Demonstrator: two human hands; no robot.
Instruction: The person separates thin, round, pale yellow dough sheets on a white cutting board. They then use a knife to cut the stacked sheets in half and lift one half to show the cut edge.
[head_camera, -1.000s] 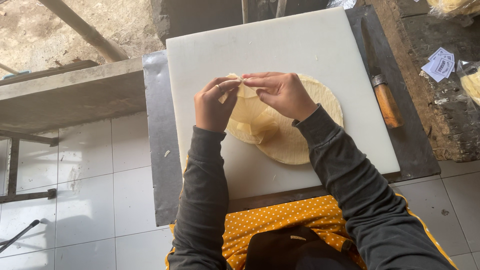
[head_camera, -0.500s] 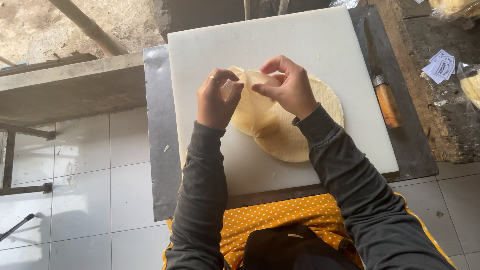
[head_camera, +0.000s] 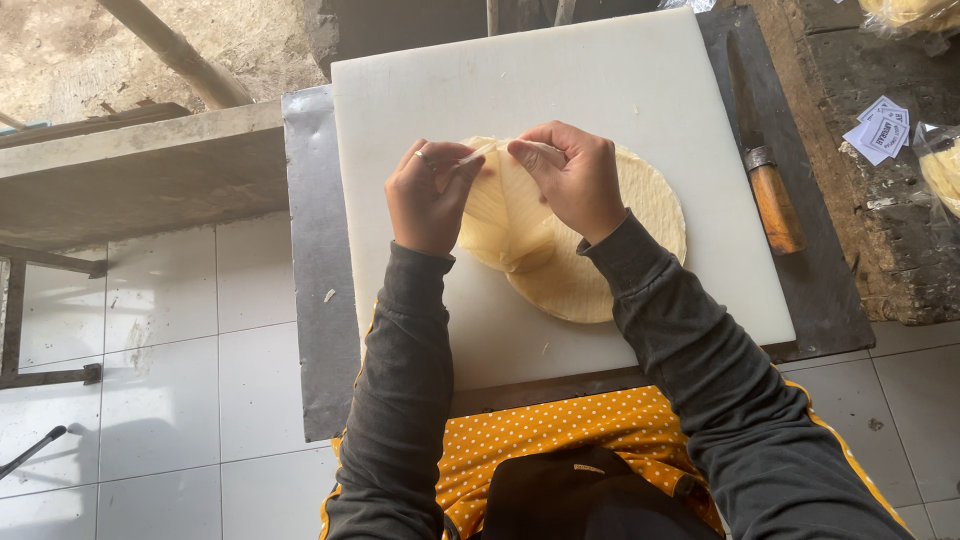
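Note:
A stack of thin, round, pale yellow dough sheets (head_camera: 640, 225) lies on a white cutting board (head_camera: 560, 90). My left hand (head_camera: 428, 195) and my right hand (head_camera: 572, 175) both pinch the far edge of the top sheet (head_camera: 505, 215), which is lifted and creased between them. The fingertips of the two hands sit close together above the stack's far left rim. Dark long sleeves cover both forearms.
A knife with a wooden handle (head_camera: 772, 200) lies on the dark metal table (head_camera: 312, 250) right of the board. Small paper labels (head_camera: 880, 130) and bagged pale food (head_camera: 940, 170) sit at the far right. White floor tiles (head_camera: 150, 350) lie to the left. A yellow dotted cloth (head_camera: 540, 430) covers my lap.
Both hands shifted slightly away from me along the stack's far edge, and the top sheet is now lifted and folded more between the fingers.

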